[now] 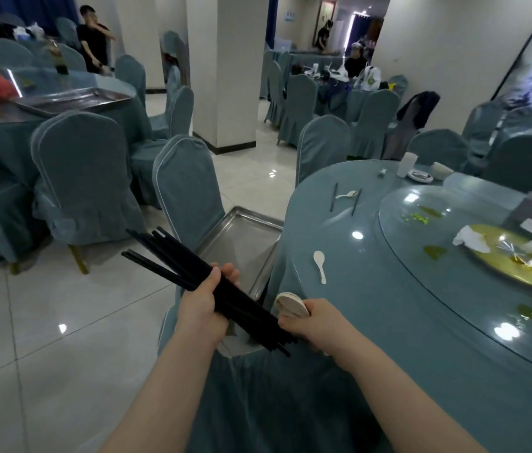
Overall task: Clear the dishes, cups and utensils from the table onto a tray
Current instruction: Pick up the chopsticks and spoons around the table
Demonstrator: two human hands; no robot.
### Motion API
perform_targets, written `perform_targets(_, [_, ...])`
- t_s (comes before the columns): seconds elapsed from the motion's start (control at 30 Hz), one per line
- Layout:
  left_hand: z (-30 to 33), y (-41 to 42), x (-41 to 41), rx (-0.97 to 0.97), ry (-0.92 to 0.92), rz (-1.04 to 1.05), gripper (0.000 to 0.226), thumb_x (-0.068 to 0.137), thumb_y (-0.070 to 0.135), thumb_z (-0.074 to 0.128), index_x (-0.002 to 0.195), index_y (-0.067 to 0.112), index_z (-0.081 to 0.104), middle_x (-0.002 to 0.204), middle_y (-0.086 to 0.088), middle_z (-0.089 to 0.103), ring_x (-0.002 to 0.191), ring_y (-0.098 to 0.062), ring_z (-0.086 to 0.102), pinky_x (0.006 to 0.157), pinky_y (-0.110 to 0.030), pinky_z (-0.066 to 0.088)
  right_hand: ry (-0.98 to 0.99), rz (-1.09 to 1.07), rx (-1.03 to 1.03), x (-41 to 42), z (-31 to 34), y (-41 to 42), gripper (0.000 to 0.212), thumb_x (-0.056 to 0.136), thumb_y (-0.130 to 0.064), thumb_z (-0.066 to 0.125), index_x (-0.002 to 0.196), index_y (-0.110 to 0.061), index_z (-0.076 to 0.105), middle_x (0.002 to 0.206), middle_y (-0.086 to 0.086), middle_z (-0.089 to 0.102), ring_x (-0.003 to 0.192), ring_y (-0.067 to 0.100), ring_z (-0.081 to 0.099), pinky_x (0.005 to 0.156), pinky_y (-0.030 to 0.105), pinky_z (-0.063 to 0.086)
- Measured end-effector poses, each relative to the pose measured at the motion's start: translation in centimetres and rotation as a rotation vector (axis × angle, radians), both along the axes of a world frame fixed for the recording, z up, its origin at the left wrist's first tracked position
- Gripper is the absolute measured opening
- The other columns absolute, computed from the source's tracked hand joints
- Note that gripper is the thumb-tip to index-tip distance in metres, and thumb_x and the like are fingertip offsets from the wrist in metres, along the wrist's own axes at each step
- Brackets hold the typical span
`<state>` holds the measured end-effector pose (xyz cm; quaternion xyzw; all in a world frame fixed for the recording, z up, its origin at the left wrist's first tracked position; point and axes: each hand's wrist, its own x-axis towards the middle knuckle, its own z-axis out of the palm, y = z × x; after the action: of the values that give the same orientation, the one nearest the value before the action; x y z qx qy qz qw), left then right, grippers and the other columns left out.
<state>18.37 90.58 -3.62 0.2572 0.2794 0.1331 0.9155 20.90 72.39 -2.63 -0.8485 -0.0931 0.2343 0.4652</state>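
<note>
Our left hand (204, 304) and right hand (312, 323) are gripping black chopsticks (192, 273); right is also clutching spoons (290, 305), above the tray (241, 237) beside the table (372, 322) edge; no writing legible.

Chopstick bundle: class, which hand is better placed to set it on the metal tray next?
Left. The left hand grips the chopstick bundle directly above the tray; the right hand also holds stacked spoons.

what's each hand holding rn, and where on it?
Left hand grips the bundle of black chopsticks near its middle. Right hand grips the bundle's near end and also holds stacked white spoons; which part of them cannot be told.
</note>
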Motion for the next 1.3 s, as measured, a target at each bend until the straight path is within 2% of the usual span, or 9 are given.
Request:
perform_targets(0.1, [0.1, 2.6, 2.1, -0.001, -0.019, -0.037, 0.014, 0.096, 0.004, 0.049, 0.088, 0.012, 0.057, 0.078, -0.005, 0.068, 0.073, -0.018, 0.067, 0.064, -0.029, 0.052, -0.004, -0.086, 0.028, 0.9, -0.1, 2.2, 0.013, 0.080, -0.025, 0.068, 0.081, -0.012, 0.069, 0.051, -0.014, 0.050, 0.042, -0.002, 0.041, 0.042, 0.011, 0.032])
perform_targets(0.33, [0.6, 8.1, 6.2, 0.019, -0.029, -0.196, 0.015, 0.096, 0.005, 0.050, 0.087, 0.012, 0.058, 0.073, -0.005, 0.069, 0.078, -0.021, 0.065, 0.072, -0.033, 0.052, -0.063, -0.327, 0.107, 1.9, -0.7, 8.7, 0.020, 0.082, -0.024, 0.069, 0.088, -0.005, 0.068, 0.060, -0.007, 0.053, 0.046, 0.000, 0.042, 0.049, 0.017, 0.035])
perform_targets(0.5, [1.3, 10.9, 8.3, -0.016, -0.014, -0.246, 0.012, 0.095, 0.003, 0.051, 0.087, 0.010, 0.057, 0.070, -0.005, 0.067, 0.078, -0.022, 0.065, 0.074, -0.033, 0.053, -0.040, -0.388, 0.153, 2.2, 0.0, 10.9, 0.005, 0.080, -0.019, 0.069, 0.084, -0.019, 0.072, 0.060, -0.012, 0.061, 0.050, -0.003, 0.049, 0.046, 0.012, 0.036])
perform_targets(0.6, [1.3, 11.7, 9.3, -0.022, -0.009, -0.276, 0.009, 0.094, 0.003, 0.053, 0.091, 0.011, 0.058, 0.075, -0.006, 0.068, 0.081, -0.022, 0.067, 0.072, -0.034, 0.054, -0.027, -0.356, 0.149, 2.7, 0.6, 10.7, 0.015, 0.079, -0.008, 0.068, 0.085, -0.022, 0.072, 0.062, -0.017, 0.066, 0.054, -0.007, 0.056, 0.045, 0.006, 0.036])
perform_targets(0.73, [1.5, 11.9, 10.7, -0.022, -0.019, -0.281, 0.011, 0.095, 0.004, 0.052, 0.091, 0.011, 0.059, 0.080, -0.007, 0.068, 0.084, -0.023, 0.066, 0.073, -0.034, 0.053, -0.030, -0.373, 0.164, 4.0, 0.7, 10.9, 0.019, 0.079, -0.004, 0.068, 0.090, -0.020, 0.071, 0.072, -0.013, 0.069, 0.054, -0.009, 0.057, 0.046, 0.005, 0.037])
perform_targets(0.97, [0.3, 14.0, 13.3, -0.027, -0.024, -0.276, 0.011, 0.093, 0.001, 0.053, 0.094, 0.010, 0.060, 0.077, -0.007, 0.071, 0.081, -0.022, 0.068, 0.077, -0.035, 0.056, -0.007, -0.486, 0.233, 7.7, -1.1, 13.1, 0.014, 0.078, -0.007, 0.074, 0.085, -0.019, 0.070, 0.071, -0.009, 0.069, 0.045, -0.006, 0.053, 0.042, 0.006, 0.035])
perform_targets(1.13, [-0.7, 16.6, 18.9, -0.016, 0.024, -0.390, 0.012, 0.093, 0.002, 0.052, 0.089, 0.009, 0.059, 0.080, -0.008, 0.072, 0.080, -0.020, 0.068, 0.065, -0.032, 0.056, 0.013, -0.548, 0.202, 12.3, -2.6, 16.6, 0.012, 0.078, -0.014, 0.075, 0.085, -0.020, 0.070, 0.069, -0.011, 0.068, 0.045, -0.007, 0.053, 0.042, 0.007, 0.036])
perform_targets(1.2, [-0.7, 18.6, 22.1, -0.015, 0.031, -0.454, 0.009, 0.094, 0.003, 0.052, 0.096, 0.005, 0.060, 0.087, -0.009, 0.071, 0.080, -0.019, 0.069, 0.059, -0.028, 0.058, 0.022, -0.626, 0.213, 14.3, -3.2, 18.0, 0.007, 0.077, -0.021, 0.075, 0.080, -0.024, 0.071, 0.066, -0.012, 0.068, 0.043, -0.006, 0.051, 0.041, 0.009, 0.036])
perform_targets(1.3, [-0.8, 21.6, 26.3, 0.005, 0.033, -0.513, 0.022, 0.094, 0.003, 0.053, 0.115, 0.001, 0.057, 0.080, -0.009, 0.074, 0.073, -0.018, 0.072, 0.065, -0.030, 0.060, 0.067, -0.714, 0.214, 16.5, -4.7, 19.2, 0.011, 0.079, -0.031, 0.069, 0.086, -0.023, 0.068, 0.082, 0.003, 0.071, 0.042, 0.000, 0.043, 0.041, 0.016, 0.034])
